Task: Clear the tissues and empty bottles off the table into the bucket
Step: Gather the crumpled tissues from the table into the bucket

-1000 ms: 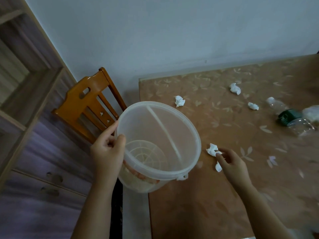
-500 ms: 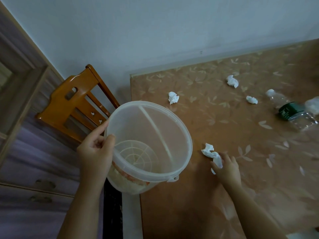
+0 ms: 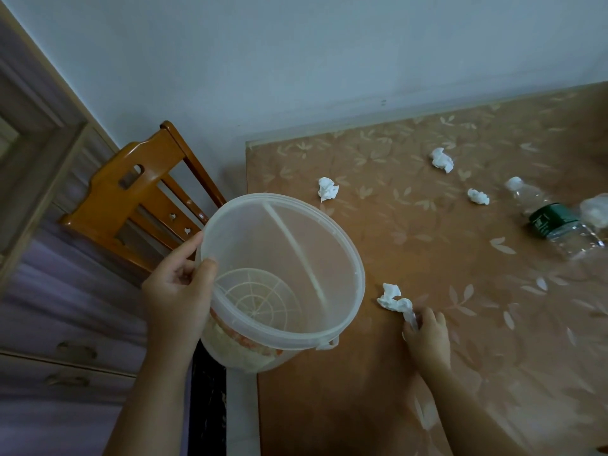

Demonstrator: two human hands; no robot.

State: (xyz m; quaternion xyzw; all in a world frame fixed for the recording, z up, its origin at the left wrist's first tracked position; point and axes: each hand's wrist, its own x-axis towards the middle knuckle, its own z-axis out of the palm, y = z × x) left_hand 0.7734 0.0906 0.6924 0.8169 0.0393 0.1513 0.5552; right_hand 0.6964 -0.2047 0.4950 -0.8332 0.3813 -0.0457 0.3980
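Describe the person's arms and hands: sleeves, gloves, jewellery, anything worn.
Nothing worn shows. The left hand and right hand are ungloved, with no rings, watch or bracelet. Both forearms are bare to the frame's edge; no sleeve in view.

Translucent milky-white round plastic bucket [image 3: 250, 225]: orange-red band low on its outer wall. Brown-orange surface [image 3: 427, 251]: pale cream leaf-sprig pattern all over. Crumpled white paper tissues [image 3: 327, 188]: plain, unmarked. Clear plastic bottle [image 3: 556, 225]: dark green label, whitish cap. Glossy orange-brown wooden chair [image 3: 112, 195]. Plain pale blue-grey wall [image 3: 296, 60]. Greyish-purple wood-grain cabinet [image 3: 49, 324]: beige edging.
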